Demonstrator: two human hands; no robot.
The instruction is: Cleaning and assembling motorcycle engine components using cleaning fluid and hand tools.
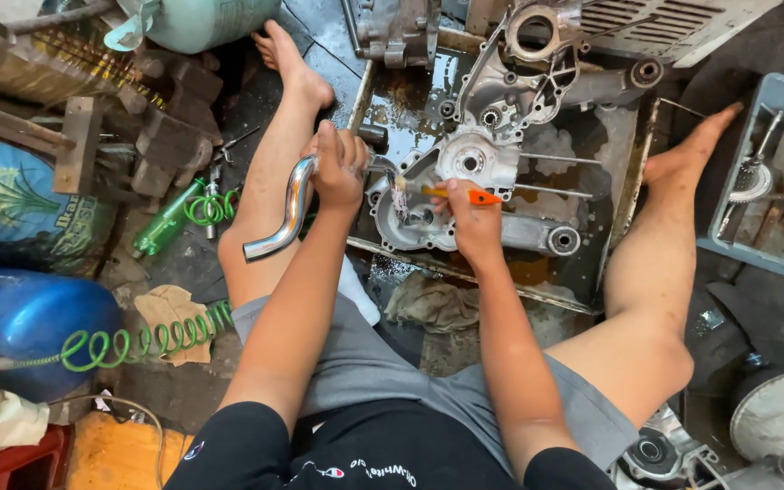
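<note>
chrome pipe (288, 210) is clamped in my left hand (339, 168); my right hand (474, 222) is gripping an orange-handled brush (451, 193), scrubbing the engine casing (465, 172) in the wet tray (623, 195). i'm judging slick fluid could make either grip slip.

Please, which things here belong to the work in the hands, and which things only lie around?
In use:
left hand holding chrome pipe
right hand holding orange-handled brush
engine casing
metal tray

Lying about:
green coiled hose
green bottle
grey bin
blue drum
rag
</note>
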